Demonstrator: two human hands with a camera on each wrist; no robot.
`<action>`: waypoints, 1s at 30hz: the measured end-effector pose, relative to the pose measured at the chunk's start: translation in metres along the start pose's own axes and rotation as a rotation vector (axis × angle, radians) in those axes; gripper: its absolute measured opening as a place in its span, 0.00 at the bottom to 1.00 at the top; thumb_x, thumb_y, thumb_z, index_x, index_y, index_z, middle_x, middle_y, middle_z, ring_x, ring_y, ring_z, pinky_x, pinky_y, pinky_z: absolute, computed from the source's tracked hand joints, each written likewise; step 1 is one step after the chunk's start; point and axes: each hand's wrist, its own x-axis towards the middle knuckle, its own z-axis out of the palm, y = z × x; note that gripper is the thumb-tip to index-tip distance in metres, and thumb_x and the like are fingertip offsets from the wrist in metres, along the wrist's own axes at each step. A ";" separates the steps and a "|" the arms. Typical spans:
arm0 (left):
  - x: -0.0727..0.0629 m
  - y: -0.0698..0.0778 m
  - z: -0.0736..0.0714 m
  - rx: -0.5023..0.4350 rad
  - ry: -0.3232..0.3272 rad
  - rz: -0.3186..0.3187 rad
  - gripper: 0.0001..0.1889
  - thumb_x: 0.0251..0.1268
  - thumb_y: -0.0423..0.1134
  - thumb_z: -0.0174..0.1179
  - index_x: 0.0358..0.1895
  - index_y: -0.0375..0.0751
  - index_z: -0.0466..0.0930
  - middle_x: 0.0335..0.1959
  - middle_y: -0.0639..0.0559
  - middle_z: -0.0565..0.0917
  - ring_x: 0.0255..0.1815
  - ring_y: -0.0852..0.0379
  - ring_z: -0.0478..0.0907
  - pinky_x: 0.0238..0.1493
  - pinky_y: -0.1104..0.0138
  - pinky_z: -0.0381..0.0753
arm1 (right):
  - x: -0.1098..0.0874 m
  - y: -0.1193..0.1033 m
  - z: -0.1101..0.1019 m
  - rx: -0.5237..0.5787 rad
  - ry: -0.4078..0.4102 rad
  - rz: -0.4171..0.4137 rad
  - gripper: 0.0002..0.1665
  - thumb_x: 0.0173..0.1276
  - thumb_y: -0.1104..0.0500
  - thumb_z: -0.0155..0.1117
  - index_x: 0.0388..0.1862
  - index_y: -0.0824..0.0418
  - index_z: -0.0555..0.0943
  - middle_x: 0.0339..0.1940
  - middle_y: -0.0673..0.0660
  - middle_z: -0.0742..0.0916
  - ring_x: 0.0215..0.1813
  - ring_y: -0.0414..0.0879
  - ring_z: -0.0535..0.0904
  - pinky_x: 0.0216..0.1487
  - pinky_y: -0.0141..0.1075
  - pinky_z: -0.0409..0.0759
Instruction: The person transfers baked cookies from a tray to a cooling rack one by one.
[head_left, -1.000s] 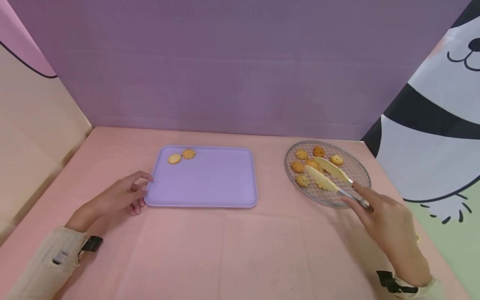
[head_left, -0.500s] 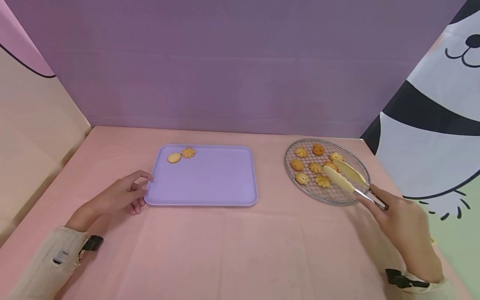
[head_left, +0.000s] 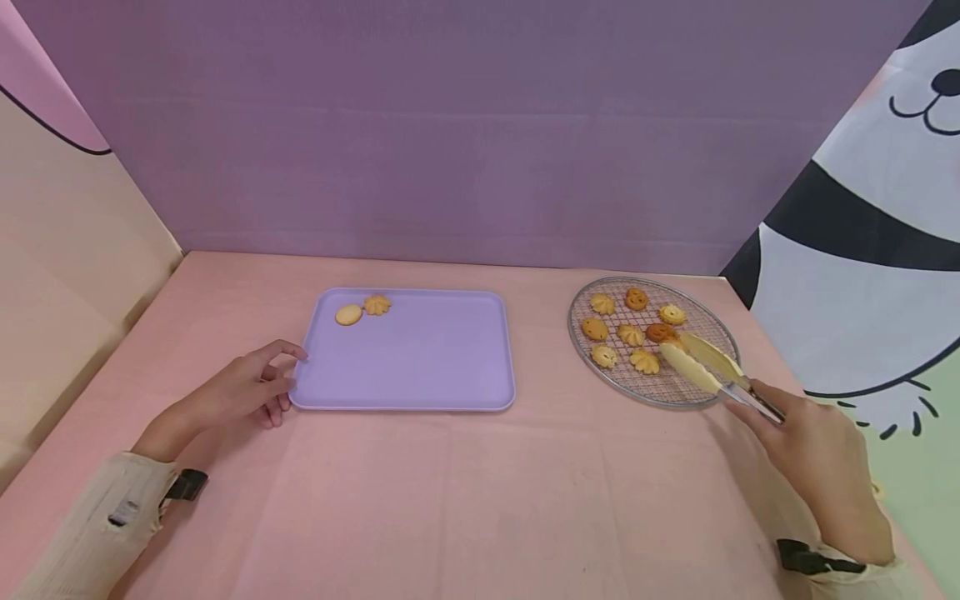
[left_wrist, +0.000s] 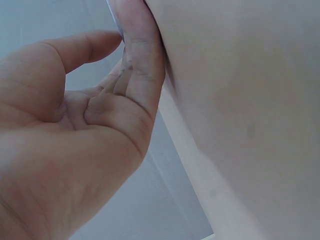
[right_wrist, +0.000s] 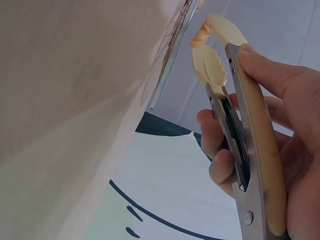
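In the head view my left hand pinches the left rim of a lavender tray. Two cookies lie at the tray's far left: a plain oval cookie and a ridged flower-shaped cookie. My right hand grips metal tongs with pale yellow tips and a yellow handle strip. The tips reach over a round mesh rack, at a brown cookie. From the right wrist view, an orange-brown cookie shows between the parted tips; whether they clamp it I cannot tell.
Several other cookies sit on the rack, among them a ridged cookie and a ring-shaped cookie close to the tongs. Pink cloth covers the table. A purple wall stands behind, and a panda print at the right.
The tongs have shifted right and toward me, from the middle cookies to the brown one, their tips drawing slightly closer together. My left hand and the tray stay put.
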 end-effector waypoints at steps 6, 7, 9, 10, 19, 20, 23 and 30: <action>0.000 -0.001 -0.001 0.006 -0.004 0.004 0.23 0.72 0.28 0.53 0.67 0.34 0.60 0.25 0.44 0.80 0.21 0.49 0.79 0.26 0.60 0.84 | 0.000 0.000 -0.001 -0.003 -0.040 0.033 0.32 0.62 0.47 0.73 0.57 0.68 0.82 0.08 0.48 0.63 0.14 0.44 0.56 0.15 0.36 0.51; 0.000 -0.001 -0.001 0.007 -0.004 0.003 0.23 0.72 0.28 0.53 0.67 0.34 0.60 0.24 0.44 0.80 0.21 0.49 0.80 0.26 0.60 0.84 | 0.000 0.000 -0.002 -0.003 -0.050 0.038 0.32 0.62 0.47 0.73 0.57 0.68 0.82 0.09 0.48 0.63 0.14 0.44 0.56 0.15 0.36 0.51; 0.000 -0.002 -0.001 0.009 -0.005 0.000 0.23 0.72 0.28 0.53 0.67 0.34 0.61 0.24 0.44 0.80 0.21 0.49 0.80 0.26 0.60 0.84 | -0.001 0.000 -0.002 -0.002 -0.068 0.050 0.32 0.63 0.46 0.72 0.57 0.68 0.82 0.09 0.49 0.63 0.14 0.45 0.56 0.16 0.37 0.52; 0.000 -0.002 -0.002 0.010 -0.005 -0.002 0.23 0.72 0.28 0.53 0.67 0.34 0.61 0.24 0.44 0.80 0.21 0.49 0.80 0.26 0.60 0.84 | -0.001 0.000 -0.001 -0.002 -0.076 0.055 0.32 0.63 0.45 0.72 0.58 0.67 0.82 0.09 0.49 0.63 0.14 0.45 0.56 0.16 0.37 0.52; 0.000 -0.001 -0.002 0.019 -0.006 0.013 0.23 0.72 0.28 0.53 0.67 0.34 0.61 0.25 0.44 0.80 0.21 0.50 0.80 0.26 0.60 0.85 | -0.001 -0.001 0.000 -0.010 -0.067 0.050 0.31 0.63 0.46 0.72 0.57 0.66 0.82 0.09 0.48 0.63 0.14 0.45 0.56 0.15 0.37 0.52; 0.000 -0.001 -0.001 0.017 -0.006 0.013 0.23 0.72 0.29 0.53 0.67 0.34 0.61 0.25 0.44 0.80 0.21 0.50 0.80 0.26 0.60 0.84 | 0.000 -0.001 0.000 -0.010 -0.066 0.048 0.30 0.63 0.46 0.72 0.56 0.66 0.83 0.09 0.48 0.63 0.14 0.45 0.56 0.15 0.37 0.52; -0.001 0.000 -0.001 0.011 -0.009 0.014 0.23 0.73 0.29 0.53 0.67 0.34 0.60 0.25 0.43 0.80 0.21 0.50 0.79 0.26 0.61 0.84 | -0.001 -0.001 -0.001 -0.009 -0.073 0.051 0.30 0.63 0.47 0.72 0.55 0.67 0.83 0.09 0.48 0.63 0.14 0.45 0.57 0.15 0.37 0.52; -0.001 0.000 -0.002 0.011 -0.009 0.016 0.23 0.72 0.28 0.53 0.67 0.34 0.60 0.25 0.43 0.80 0.21 0.50 0.79 0.26 0.61 0.84 | -0.001 0.000 -0.002 -0.020 -0.069 0.070 0.33 0.62 0.43 0.72 0.56 0.67 0.82 0.07 0.49 0.65 0.14 0.46 0.58 0.15 0.38 0.53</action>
